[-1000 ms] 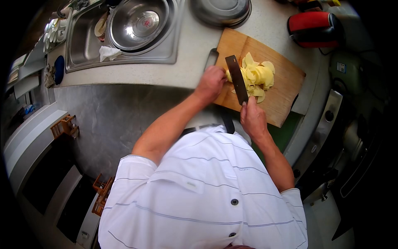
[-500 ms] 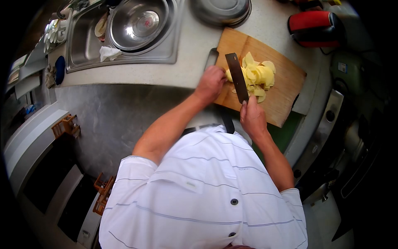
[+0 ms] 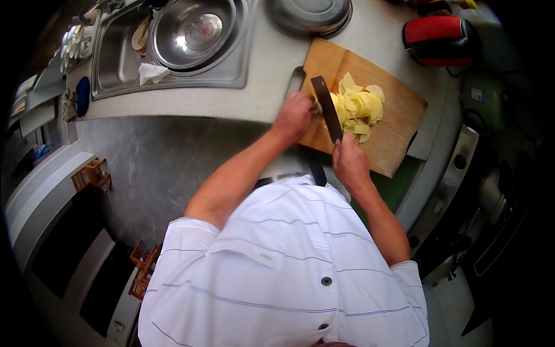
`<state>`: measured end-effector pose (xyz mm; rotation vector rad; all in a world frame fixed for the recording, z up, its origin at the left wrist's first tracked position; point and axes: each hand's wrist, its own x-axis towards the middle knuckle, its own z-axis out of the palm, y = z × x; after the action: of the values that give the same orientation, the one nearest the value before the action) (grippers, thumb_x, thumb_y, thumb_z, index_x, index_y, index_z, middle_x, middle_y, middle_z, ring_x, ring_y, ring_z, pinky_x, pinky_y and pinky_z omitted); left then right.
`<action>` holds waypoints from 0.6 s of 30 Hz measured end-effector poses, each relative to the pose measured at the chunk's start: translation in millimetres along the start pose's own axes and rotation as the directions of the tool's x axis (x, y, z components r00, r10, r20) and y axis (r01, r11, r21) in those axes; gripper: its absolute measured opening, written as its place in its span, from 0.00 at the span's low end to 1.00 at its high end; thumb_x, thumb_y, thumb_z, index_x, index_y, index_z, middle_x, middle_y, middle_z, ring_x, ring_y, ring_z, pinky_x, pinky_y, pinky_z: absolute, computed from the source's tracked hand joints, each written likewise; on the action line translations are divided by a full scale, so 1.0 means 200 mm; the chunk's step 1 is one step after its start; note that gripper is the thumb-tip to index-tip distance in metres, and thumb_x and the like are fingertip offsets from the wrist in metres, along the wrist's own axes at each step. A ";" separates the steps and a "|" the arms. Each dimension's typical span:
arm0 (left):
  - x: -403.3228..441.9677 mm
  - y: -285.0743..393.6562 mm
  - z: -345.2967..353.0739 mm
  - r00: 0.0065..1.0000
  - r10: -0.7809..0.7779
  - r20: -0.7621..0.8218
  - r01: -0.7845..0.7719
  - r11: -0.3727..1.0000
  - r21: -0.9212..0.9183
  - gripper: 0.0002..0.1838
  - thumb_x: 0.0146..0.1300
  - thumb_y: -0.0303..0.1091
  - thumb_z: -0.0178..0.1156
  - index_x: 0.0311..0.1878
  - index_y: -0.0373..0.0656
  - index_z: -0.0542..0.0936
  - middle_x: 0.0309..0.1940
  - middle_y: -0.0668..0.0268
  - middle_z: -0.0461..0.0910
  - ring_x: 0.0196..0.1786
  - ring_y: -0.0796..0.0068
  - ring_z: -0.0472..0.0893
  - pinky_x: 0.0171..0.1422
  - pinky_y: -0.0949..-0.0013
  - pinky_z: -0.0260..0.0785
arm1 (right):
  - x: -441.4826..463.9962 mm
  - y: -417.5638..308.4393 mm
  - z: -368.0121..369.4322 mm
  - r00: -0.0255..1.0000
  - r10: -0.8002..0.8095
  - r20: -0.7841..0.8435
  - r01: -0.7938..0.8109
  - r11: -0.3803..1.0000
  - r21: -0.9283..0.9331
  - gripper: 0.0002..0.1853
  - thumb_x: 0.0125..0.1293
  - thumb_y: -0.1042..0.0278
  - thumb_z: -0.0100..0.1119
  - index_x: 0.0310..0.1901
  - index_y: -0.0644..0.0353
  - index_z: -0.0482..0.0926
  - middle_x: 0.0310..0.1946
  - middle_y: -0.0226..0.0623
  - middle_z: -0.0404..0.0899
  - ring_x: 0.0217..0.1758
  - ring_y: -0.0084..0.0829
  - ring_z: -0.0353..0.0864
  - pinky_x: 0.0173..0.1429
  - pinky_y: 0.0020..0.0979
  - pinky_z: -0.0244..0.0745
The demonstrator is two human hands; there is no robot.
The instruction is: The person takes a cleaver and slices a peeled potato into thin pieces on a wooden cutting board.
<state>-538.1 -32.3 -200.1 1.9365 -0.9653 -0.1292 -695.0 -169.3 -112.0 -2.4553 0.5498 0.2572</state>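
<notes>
My right hand (image 3: pixel 351 162) is closed on the handle of a dark cleaver (image 3: pixel 328 110), whose broad blade stands over the wooden cutting board (image 3: pixel 399 113). My left hand (image 3: pixel 296 115) pinches what is left of a yellow potato piece, close to the left side of the blade. Most of that piece is hidden by the fingers and the cleaver. Right of the blade, thin yellow potato slices (image 3: pixel 364 105) lie in an overlapping heap on the board.
A steel sink (image 3: pixel 115 58) holding a metal basin (image 3: pixel 193 34) is at the upper left, with a white cloth (image 3: pixel 152 73) on its edge. An upturned metal bowl (image 3: pixel 309 14) sits behind the board. A red and black appliance (image 3: pixel 433 37) stands at the upper right.
The cleaver and my right hand have shifted slightly left, toward my left hand. Less of the potato piece shows between my left fingers and the blade.
</notes>
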 end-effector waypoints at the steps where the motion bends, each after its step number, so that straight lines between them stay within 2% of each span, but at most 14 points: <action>1: 0.00 0.00 0.00 1.000 0.002 -0.012 -0.002 1.000 0.002 0.09 0.57 0.21 0.72 0.39 0.37 0.82 0.42 0.57 0.83 0.49 0.52 0.82 0.55 0.56 0.76 | 0.01 0.01 0.02 1.000 0.006 0.008 -0.006 1.000 -0.013 0.08 0.74 0.72 0.57 0.45 0.65 0.68 0.24 0.60 0.80 0.28 0.66 0.82 0.34 0.62 0.76; 8: 0.01 0.01 -0.01 1.000 -0.017 0.025 0.016 0.999 0.029 0.09 0.57 0.22 0.72 0.40 0.37 0.83 0.43 0.57 0.83 0.49 0.51 0.81 0.56 0.56 0.75 | 0.05 0.01 0.05 0.998 -0.050 -0.046 0.050 0.999 0.004 0.08 0.74 0.72 0.56 0.44 0.65 0.68 0.25 0.60 0.81 0.29 0.65 0.82 0.34 0.61 0.76; 11: 0.01 0.01 -0.01 0.999 -0.019 0.026 0.018 0.999 0.033 0.08 0.58 0.22 0.72 0.40 0.37 0.83 0.42 0.57 0.83 0.49 0.52 0.81 0.57 0.56 0.75 | 0.03 0.01 0.03 1.000 0.008 -0.018 -0.007 1.000 0.026 0.08 0.74 0.72 0.56 0.44 0.65 0.68 0.26 0.60 0.81 0.29 0.65 0.83 0.35 0.61 0.76; 13: 0.01 0.02 -0.01 0.997 -0.047 0.068 0.043 0.997 0.060 0.09 0.59 0.22 0.71 0.43 0.38 0.83 0.43 0.57 0.82 0.50 0.51 0.80 0.58 0.56 0.74 | 0.01 0.03 0.03 0.997 -0.047 -0.063 0.049 0.999 0.016 0.07 0.74 0.72 0.56 0.44 0.65 0.68 0.24 0.59 0.81 0.28 0.65 0.82 0.35 0.62 0.76; 18: 0.02 0.04 -0.02 0.997 -0.023 0.080 0.018 0.998 0.060 0.14 0.59 0.23 0.71 0.48 0.38 0.83 0.46 0.56 0.81 0.52 0.50 0.79 0.59 0.55 0.73 | -0.01 0.01 0.02 1.000 0.001 -0.021 0.000 0.999 0.046 0.07 0.75 0.72 0.56 0.43 0.64 0.67 0.21 0.58 0.79 0.26 0.66 0.81 0.34 0.62 0.75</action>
<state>-537.5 -33.0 -190.7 2.0086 -1.0128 -0.1939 -697.6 -168.1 -116.6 -2.4162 0.5590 0.2169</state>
